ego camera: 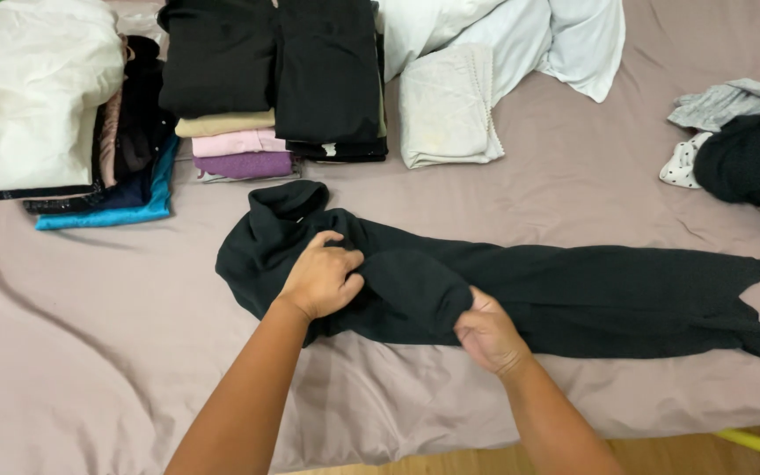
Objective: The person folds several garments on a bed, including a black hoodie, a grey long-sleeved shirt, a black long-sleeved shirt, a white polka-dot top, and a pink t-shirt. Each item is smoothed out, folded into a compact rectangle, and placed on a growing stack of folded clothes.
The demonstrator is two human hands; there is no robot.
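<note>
— Black knit garment (pixel 573 290) stretches across the middle of a bed (pixel 90 352) under a mauve sheet, toward its right edge.

— And the hands?

— Left hand (pixel 320 277) presses its collar end, fingers curled into the cloth; right hand (pixel 488 336) pinches a fold. Folded clothes (pixel 248 105) line the far edge.

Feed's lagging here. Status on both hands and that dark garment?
Left hand pressing on the dark garment. Right hand pinching its lower edge. Garment spread lengthwise on mauve sheet. Folded stacks well clear.
</note>
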